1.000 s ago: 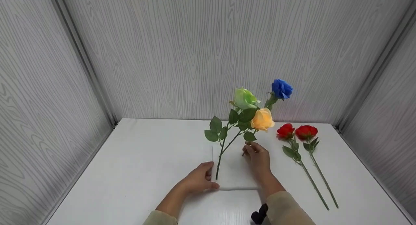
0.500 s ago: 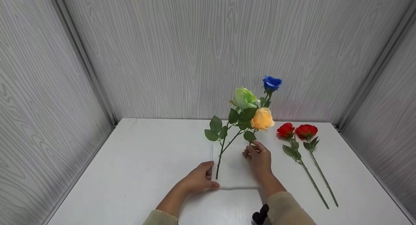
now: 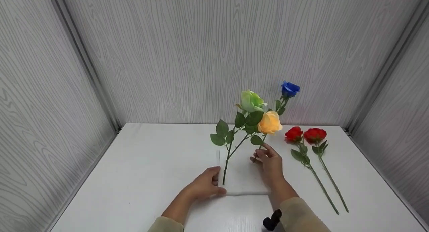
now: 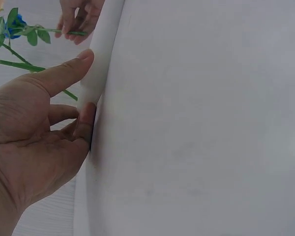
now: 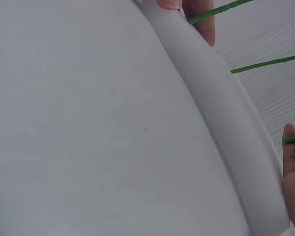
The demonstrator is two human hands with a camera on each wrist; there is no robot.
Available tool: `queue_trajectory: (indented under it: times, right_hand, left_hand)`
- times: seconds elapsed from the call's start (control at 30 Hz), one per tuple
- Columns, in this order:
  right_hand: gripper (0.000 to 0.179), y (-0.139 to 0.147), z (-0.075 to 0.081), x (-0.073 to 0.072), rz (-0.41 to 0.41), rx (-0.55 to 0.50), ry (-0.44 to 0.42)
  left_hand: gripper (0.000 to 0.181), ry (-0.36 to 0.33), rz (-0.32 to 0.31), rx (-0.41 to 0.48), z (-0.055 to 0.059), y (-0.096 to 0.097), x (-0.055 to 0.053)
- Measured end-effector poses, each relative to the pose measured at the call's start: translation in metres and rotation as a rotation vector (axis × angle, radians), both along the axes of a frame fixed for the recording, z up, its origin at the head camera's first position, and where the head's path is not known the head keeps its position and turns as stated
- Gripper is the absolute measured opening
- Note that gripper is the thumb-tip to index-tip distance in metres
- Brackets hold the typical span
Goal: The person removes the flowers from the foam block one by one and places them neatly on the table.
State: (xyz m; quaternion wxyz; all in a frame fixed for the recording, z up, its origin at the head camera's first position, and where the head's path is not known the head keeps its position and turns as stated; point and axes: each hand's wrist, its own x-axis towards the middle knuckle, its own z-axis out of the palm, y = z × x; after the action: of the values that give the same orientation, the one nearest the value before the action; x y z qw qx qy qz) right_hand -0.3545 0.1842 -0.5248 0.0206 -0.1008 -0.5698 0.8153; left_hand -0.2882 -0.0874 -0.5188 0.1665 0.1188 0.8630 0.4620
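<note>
Blue rose [image 3: 289, 89] extends beyond the right hand [image 3: 271, 164] pinching its stem.

No readable text, label, brand, number or sign in any view.
</note>
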Motion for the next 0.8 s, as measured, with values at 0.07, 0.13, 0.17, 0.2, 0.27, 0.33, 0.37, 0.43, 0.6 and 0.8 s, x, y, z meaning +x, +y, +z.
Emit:
queue_trajectory:
  times: [0.07,0.13,0.17,0.2,0.27,0.33,0.37,0.43,0.6,0.8]
  right_hand:
    - [0.053,0.002,0.002,0.001,0.006,-0.028,-0.011]
    - [0.056,0.004,0.004,0.001,0.013,-0.035,-0.012]
    - [0.058,0.005,0.005,0.002,0.014,-0.03,-0.009]
    - [0.06,0.006,0.006,0.002,0.019,-0.017,-0.004]
    - [0.063,0.009,0.01,0.002,0.025,0.016,-0.006]
    - [0.064,0.012,0.015,0.004,0.028,0.044,-0.018]
    - [0.064,0.015,0.017,0.005,0.033,0.055,-0.015]
    - [0.062,0.021,0.021,0.007,0.049,0.076,-0.009]
    - [0.061,0.041,0.026,0.012,0.11,0.16,0.015]
    - [0.06,0.063,0.03,0.019,0.157,0.258,-0.007]
  left_hand:
    - [0.103,0.0,-0.005,0.004,-0.001,0.0,0.0]
    - [0.103,0.003,-0.01,0.001,-0.001,0.0,0.0]
    - [0.103,0.006,-0.014,0.001,-0.001,0.0,0.0]
    - [0.102,0.007,-0.016,-0.001,-0.001,0.001,0.0]
    - [0.102,0.019,-0.024,-0.01,0.0,0.001,0.0]
    - [0.101,0.023,-0.025,-0.021,0.0,0.001,0.0]
    - [0.101,0.02,-0.025,-0.022,0.0,0.001,0.0]
    - [0.102,0.014,-0.019,-0.024,0.0,0.001,0.0]
    - [0.103,-0.007,0.004,-0.013,-0.001,0.0,0.0]
    - [0.105,-0.018,0.023,0.024,-0.002,0.0,0.001]
